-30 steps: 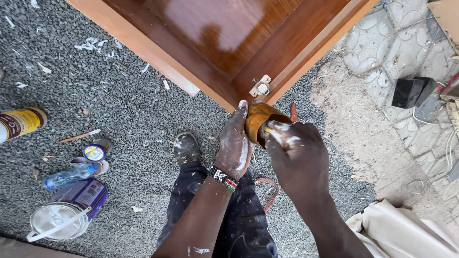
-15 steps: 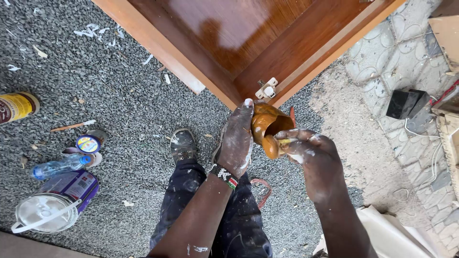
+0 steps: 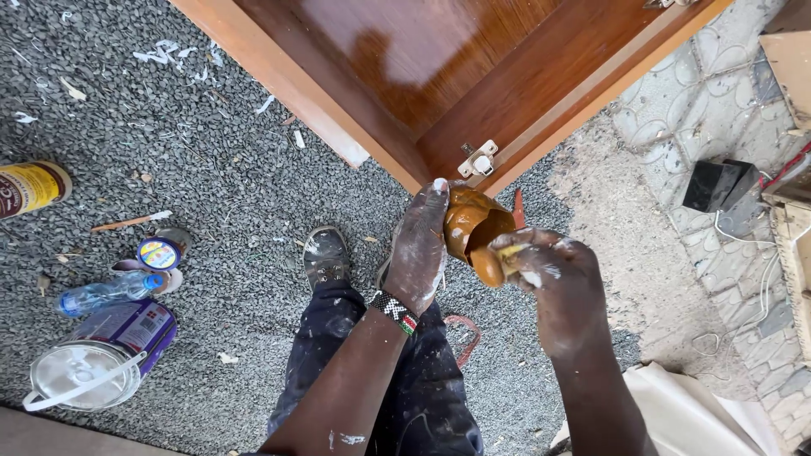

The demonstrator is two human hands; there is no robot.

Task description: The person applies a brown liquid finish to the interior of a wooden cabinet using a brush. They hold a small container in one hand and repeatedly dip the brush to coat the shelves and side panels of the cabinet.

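My left hand [image 3: 418,253], smeared with white dust, grips a small varnish-stained container [image 3: 470,221] from its left side. My right hand [image 3: 557,283] holds a brown-soaked pad or brush tip [image 3: 492,263] at the container's mouth. Both hands hover over grey gravel, just below the corner of a glossy brown wooden door [image 3: 439,67] with a metal hinge [image 3: 478,159]. A beaded band sits on my left wrist. My dark paint-spattered trousers and a shoe [image 3: 325,255] show beneath.
At the left lie a lying purple tin with a white lid [image 3: 101,359], a plastic water bottle [image 3: 106,291], a small round tin [image 3: 159,252] and a yellow can [image 3: 32,187]. Patterned paving, a black box [image 3: 716,186] and cables are at the right. A pale sheet [image 3: 684,414] lies at the bottom right.
The view has shifted. My right hand has drawn down and to the right, out of the container, with the soaked pad in it. My left hand keeps the container steady.
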